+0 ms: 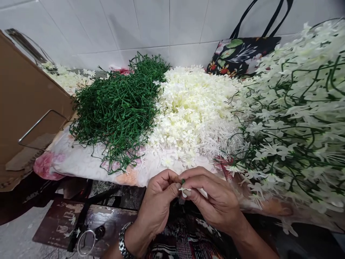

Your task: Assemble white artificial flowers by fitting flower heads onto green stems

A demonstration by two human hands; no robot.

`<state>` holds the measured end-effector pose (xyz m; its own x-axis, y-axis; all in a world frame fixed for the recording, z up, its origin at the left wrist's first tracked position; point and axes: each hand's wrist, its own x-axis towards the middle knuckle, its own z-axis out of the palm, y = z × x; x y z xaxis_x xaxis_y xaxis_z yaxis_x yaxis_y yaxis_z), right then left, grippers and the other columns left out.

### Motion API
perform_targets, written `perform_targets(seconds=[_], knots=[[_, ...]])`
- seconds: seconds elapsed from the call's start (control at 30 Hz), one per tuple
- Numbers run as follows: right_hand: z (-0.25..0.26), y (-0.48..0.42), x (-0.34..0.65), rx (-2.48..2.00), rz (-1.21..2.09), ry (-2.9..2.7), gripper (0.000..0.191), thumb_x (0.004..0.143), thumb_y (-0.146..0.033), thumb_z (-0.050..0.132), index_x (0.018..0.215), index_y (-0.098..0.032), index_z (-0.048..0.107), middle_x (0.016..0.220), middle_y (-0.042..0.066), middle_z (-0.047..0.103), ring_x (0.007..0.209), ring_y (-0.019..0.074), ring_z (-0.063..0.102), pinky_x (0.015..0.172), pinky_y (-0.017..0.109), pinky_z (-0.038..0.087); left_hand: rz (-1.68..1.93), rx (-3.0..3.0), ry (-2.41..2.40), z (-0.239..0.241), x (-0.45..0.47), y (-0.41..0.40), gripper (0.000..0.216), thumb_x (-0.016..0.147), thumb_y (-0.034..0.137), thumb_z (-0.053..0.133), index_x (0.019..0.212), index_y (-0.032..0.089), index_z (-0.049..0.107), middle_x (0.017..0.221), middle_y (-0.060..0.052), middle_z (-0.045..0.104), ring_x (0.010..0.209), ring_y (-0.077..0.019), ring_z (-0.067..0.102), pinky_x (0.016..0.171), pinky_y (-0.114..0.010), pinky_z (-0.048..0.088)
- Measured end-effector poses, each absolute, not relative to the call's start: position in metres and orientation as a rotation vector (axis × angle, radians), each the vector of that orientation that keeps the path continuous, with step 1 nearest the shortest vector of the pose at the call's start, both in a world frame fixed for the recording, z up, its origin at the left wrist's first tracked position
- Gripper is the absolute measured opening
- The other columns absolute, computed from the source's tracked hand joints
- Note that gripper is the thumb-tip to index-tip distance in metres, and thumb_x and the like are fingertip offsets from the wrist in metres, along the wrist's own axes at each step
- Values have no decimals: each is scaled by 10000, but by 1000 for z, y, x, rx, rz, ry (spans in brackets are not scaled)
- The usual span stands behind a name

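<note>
Above my lap, at the front edge of the cloth-covered table, my two hands meet fingertip to fingertip. My left hand (157,201) and my right hand (218,199) are both closed in a pinch around one small white artificial flower (185,191). A bit of green stem (183,181) shows between the fingertips; which fingers press on the stem is partly hidden. Beyond my hands lies a heap of loose white flower heads (185,108). To its left is a tangled pile of green plastic stems (115,108), and thin white stamen pieces (222,140) lie to its right.
Assembled white flower sprays (291,144) rise high on the right. A black floral bag (242,57) leans on the tiled wall. A cardboard box (29,82) stands at the left. Below is a worn wooden bench (113,214) with a clear ring (86,242).
</note>
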<state>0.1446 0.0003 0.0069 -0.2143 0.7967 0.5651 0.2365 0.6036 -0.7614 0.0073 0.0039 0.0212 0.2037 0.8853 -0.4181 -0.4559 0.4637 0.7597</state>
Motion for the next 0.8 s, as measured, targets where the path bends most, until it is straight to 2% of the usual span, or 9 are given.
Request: perform_targets(seconds=[0.1, 0.2, 0.3, 0.57, 0.8], knots=[[5, -1, 147, -890, 687, -1713, 120, 837, -88, 555, 839, -185, 625, 918, 69, 657, 853, 155, 634, 675, 259, 532, 1037, 607, 975, 16, 4, 1, 263, 623, 331, 790, 646, 139, 611, 539, 29, 553, 478, -82, 485, 467, -192, 416], [4, -1, 149, -905, 709, -1662, 141, 834, -78, 563, 870, -205, 614, 845, 33, 657, 809, 148, 629, 685, 270, 519, 1050, 638, 1028, 13, 2, -1, 275, 640, 363, 773, 673, 147, 607, 502, 53, 479, 412, -57, 379, 370, -158, 293], [5, -2, 150, -914, 708, -1686, 159, 829, -53, 557, 884, -197, 597, 784, 14, 634, 749, 131, 607, 655, 260, 497, 1077, 676, 1035, 10, 0, -3, 277, 629, 359, 782, 658, 134, 622, 520, 53, 449, 436, -36, 309, 389, -149, 212], [10, -5, 150, -942, 649, -1827, 142, 838, -39, 531, 895, -160, 580, 746, 25, 589, 696, 114, 554, 595, 235, 466, 1156, 724, 986, 4, -3, -5, 216, 638, 320, 789, 627, 144, 665, 564, 28, 521, 497, -58, 369, 465, -177, 300], [14, -8, 146, -957, 431, -1943, 132, 840, -49, 516, 892, -160, 565, 706, 41, 591, 665, 142, 535, 572, 264, 456, 1155, 938, 1026, -9, -8, -13, 141, 756, 294, 701, 710, 162, 683, 624, 6, 579, 599, -108, 486, 578, -210, 401]])
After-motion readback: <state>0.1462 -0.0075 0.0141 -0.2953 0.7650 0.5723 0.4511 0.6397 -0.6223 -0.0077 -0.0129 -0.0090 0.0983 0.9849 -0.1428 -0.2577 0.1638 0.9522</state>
